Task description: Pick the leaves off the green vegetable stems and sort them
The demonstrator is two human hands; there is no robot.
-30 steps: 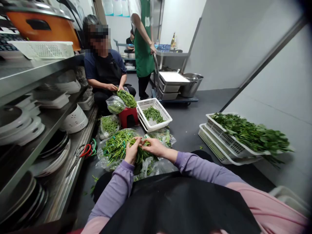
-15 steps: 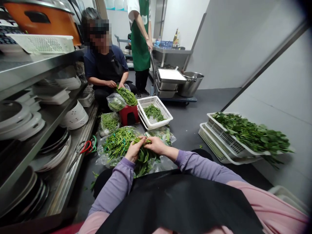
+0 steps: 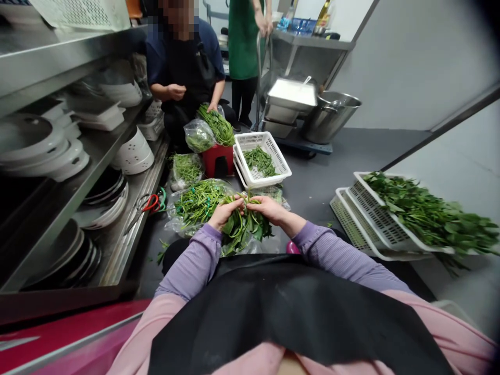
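Note:
My left hand (image 3: pixel 225 212) is closed around stems of leafy greens (image 3: pixel 242 229), whose leaves hang below it. Close beside it, my right hand (image 3: pixel 269 208) pinches stems of the same greens between thumb and fingers. Just left of my hands lies an open plastic bag of cut green stems (image 3: pixel 197 203) with bits of green tie among them. Beyond my hands a white perforated basket (image 3: pixel 283 172) holds some loose greens (image 3: pixel 260 160). Under my hands, part of the pile and of a clear bag is hidden.
At left stands a metal shelf (image 3: pixel 144 179) with dishes and scissors (image 3: pixel 147 202). Stacked baskets (image 3: pixel 367 208) of greens (image 3: pixel 429 213) are at right. Ahead, a co-worker (image 3: pixel 183 67) handles greens by a red stool (image 3: pixel 219 161); another person (image 3: pixel 245 47) grips a trolley (image 3: pixel 312 146).
My view has tilted down and shifted left. My hands have moved slightly apart, still on the greens. The seated co-worker's one hand has lifted away from their bundle.

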